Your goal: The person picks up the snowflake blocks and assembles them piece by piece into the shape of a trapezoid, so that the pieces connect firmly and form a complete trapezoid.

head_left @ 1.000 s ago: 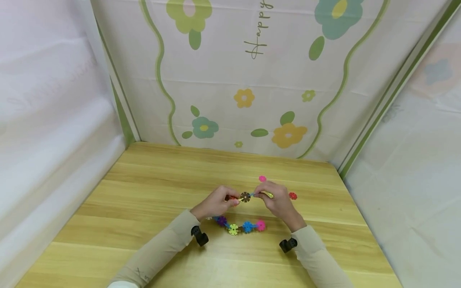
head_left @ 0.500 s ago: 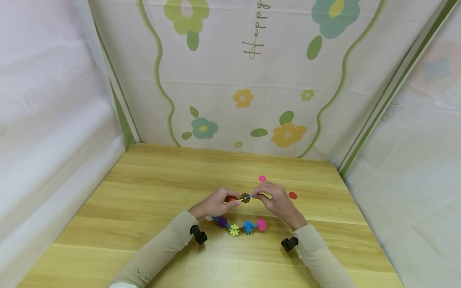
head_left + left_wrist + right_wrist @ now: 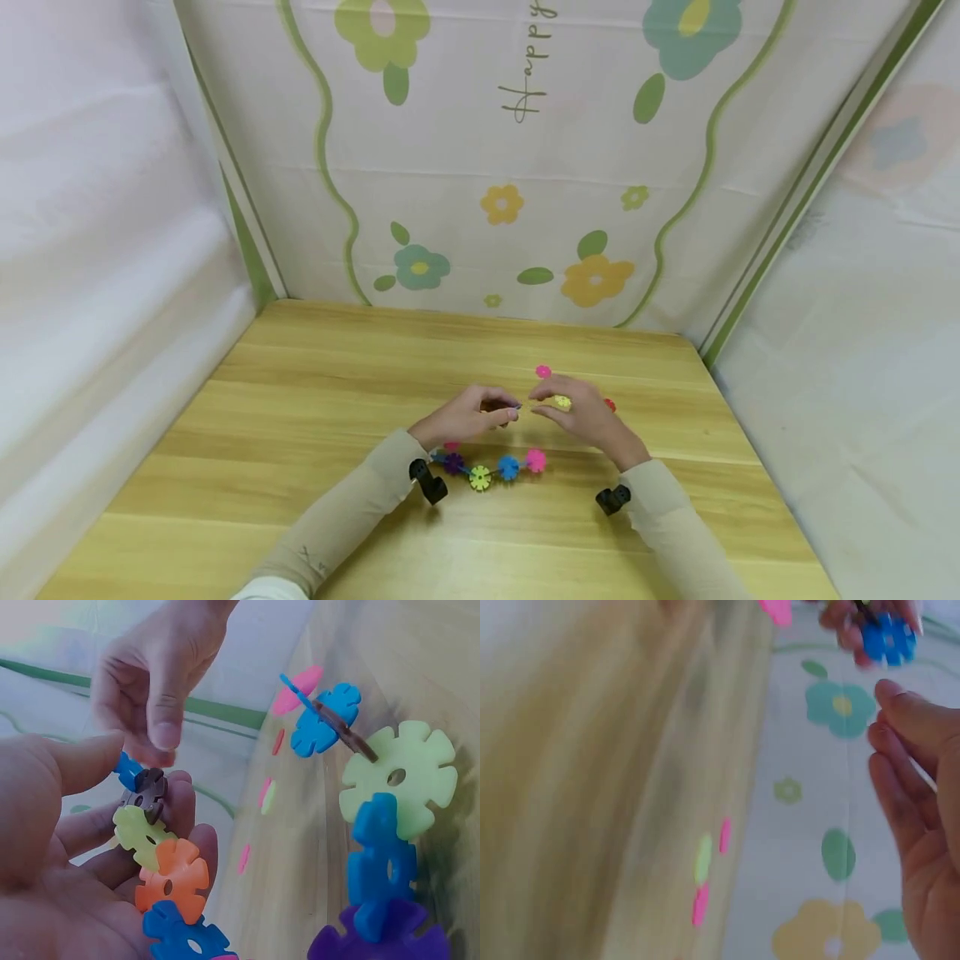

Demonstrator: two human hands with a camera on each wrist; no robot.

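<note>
My left hand [image 3: 467, 417] pinches the end of a chain of interlocking flower-shaped plastic discs. In the left wrist view its blue end disc [image 3: 129, 771] lies at the thumb, followed by brown [image 3: 148, 796], yellow [image 3: 142, 836], orange [image 3: 176, 879] and blue [image 3: 187, 934] discs across the palm. Close by on the right is my right hand [image 3: 583, 417], thumb and fingers apart; the right wrist view shows nothing between them. The rest of the chain, with a yellow-green disc [image 3: 480, 477], a blue disc [image 3: 508, 467] and a pink end disc [image 3: 536, 460], lies below the hands.
Loose discs lie beyond the right hand: a pink disc [image 3: 543, 372], a yellow disc [image 3: 562, 402] and a red disc [image 3: 611, 406], partly hidden. Fabric walls enclose the wooden table [image 3: 337, 358] at the back and sides.
My right fingers have let go of the blue disc and drawn slightly away. The left hand has moved a little right and turned, so the brown disc is hidden in the head view.
</note>
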